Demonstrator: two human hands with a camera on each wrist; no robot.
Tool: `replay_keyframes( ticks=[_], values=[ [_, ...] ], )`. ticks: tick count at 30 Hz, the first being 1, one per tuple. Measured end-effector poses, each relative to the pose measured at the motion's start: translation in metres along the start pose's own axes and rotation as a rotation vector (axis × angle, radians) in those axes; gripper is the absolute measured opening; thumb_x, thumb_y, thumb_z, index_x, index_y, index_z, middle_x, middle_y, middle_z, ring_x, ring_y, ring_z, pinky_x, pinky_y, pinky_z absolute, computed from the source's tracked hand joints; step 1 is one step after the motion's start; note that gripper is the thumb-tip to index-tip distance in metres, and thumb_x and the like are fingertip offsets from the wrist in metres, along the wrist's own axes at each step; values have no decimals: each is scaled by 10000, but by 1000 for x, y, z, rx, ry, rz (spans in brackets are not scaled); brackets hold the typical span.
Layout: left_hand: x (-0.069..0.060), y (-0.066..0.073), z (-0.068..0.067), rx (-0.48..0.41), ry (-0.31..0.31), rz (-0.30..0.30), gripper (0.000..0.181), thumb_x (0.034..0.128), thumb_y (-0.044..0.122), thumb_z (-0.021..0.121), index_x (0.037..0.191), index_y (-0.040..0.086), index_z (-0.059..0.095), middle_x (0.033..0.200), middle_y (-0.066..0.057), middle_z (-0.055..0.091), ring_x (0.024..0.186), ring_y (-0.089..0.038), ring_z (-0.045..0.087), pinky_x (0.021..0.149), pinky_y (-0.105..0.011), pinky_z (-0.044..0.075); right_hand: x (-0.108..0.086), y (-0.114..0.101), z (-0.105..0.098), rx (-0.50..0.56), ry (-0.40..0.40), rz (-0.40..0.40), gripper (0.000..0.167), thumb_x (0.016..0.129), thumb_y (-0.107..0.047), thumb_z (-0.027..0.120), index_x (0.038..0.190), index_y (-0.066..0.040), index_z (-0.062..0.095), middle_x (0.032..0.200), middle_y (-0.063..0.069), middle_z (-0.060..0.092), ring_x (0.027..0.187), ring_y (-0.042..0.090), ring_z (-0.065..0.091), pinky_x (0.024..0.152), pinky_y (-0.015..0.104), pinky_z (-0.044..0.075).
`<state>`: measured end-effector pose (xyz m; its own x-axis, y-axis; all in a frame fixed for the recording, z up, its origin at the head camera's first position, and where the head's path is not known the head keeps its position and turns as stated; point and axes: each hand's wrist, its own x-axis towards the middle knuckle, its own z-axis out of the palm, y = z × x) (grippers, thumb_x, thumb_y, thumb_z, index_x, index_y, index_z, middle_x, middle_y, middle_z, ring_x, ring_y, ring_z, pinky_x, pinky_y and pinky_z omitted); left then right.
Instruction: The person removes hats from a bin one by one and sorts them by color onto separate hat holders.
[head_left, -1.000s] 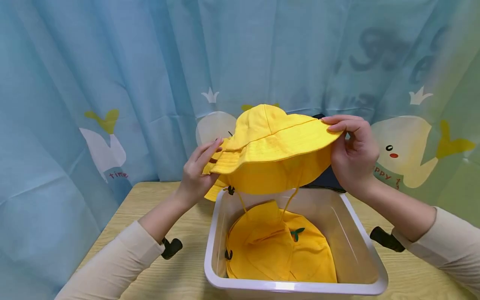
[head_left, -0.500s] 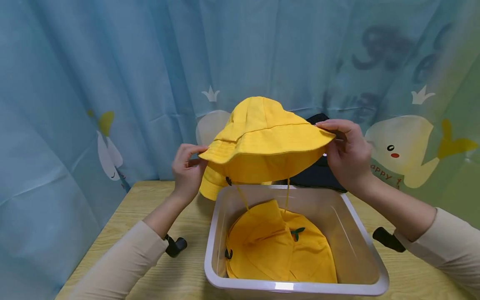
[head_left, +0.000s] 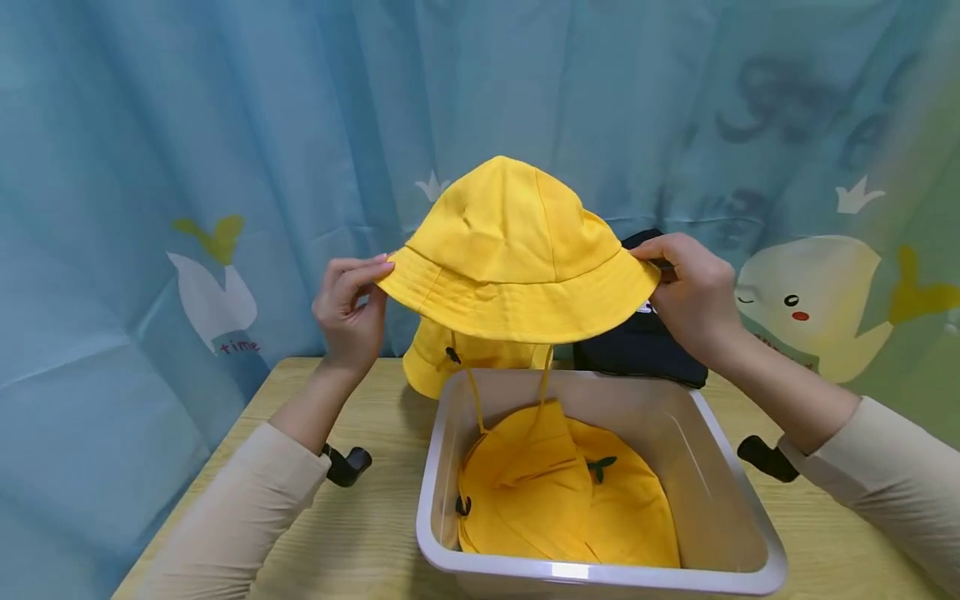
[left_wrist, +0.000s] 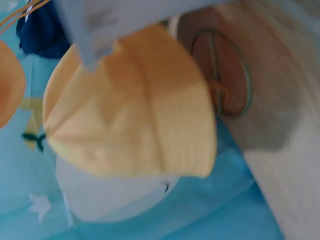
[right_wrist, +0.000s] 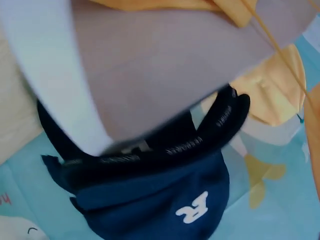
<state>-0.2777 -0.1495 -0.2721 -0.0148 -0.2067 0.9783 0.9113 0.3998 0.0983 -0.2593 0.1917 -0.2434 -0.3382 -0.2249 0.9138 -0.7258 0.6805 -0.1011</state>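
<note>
A yellow bucket hat is held up by its brim above the bin, crown upward, with cords hanging under it. My left hand pinches the brim at the left, and my right hand pinches it at the right. Below, in the pale bin, lie yellow hats, one with a green sprout. Neither hand shows clearly in the wrist views.
Behind the bin stand another yellow hat on a wire stand, and a dark blue cap with a white letter. A patterned blue curtain hangs behind the wooden table.
The held hat has risen and levelled, its crown now turned more upright. My left hand has moved left and up along with the brim; my right hand has shifted only slightly.
</note>
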Motion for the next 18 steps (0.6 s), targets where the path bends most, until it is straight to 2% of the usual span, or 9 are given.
replay_keyframes(
  ticks=[3, 6, 10, 13, 15, 18],
  values=[
    [18, -6, 0, 53, -4, -40, 106, 800, -121, 649, 839, -37, 701, 846, -163, 656, 782, -80, 637, 656, -138, 500, 13, -1, 4, 47, 117, -39, 146, 752, 151, 683, 873, 75, 652, 868, 208, 652, 775, 329, 632, 780, 11, 366],
    [38, -8, 2, 113, -17, -136, 72, 838, -30, 655, 879, -32, 713, 862, -169, 667, 796, -26, 627, 670, -143, 506, 30, -3, 7, 77, 203, -50, 94, 771, 121, 684, 846, 80, 643, 856, 219, 639, 763, 338, 626, 771, 11, 388],
    [70, -4, 6, 137, 13, -250, 87, 847, 40, 676, 886, -13, 732, 821, 41, 659, 806, -5, 618, 673, -145, 498, 56, -5, 10, 97, 286, -32, 58, 821, 38, 677, 838, 78, 638, 871, 211, 637, 790, 332, 629, 764, 34, 421],
    [91, -3, 9, 123, 52, -280, 77, 836, 51, 695, 880, 5, 740, 822, 187, 604, 811, -33, 609, 658, -149, 488, 75, -6, 14, 127, 344, -24, 106, 850, -21, 670, 839, 78, 634, 883, 209, 632, 809, 315, 633, 753, 66, 451],
    [102, -5, 10, 146, 49, -277, 81, 835, 62, 699, 879, 10, 742, 815, 175, 606, 814, -44, 604, 657, -146, 483, 86, -6, 18, 149, 379, -23, 131, 861, -46, 665, 836, 78, 629, 885, 211, 627, 814, 302, 631, 743, 92, 468],
    [114, -12, 9, 241, -2, -281, 89, 837, 70, 697, 894, 22, 746, 820, 133, 625, 812, -44, 598, 708, -140, 477, 100, -5, 26, 187, 425, -31, 151, 863, -63, 669, 824, 77, 629, 877, 215, 621, 810, 288, 626, 736, 126, 486]
  ],
)
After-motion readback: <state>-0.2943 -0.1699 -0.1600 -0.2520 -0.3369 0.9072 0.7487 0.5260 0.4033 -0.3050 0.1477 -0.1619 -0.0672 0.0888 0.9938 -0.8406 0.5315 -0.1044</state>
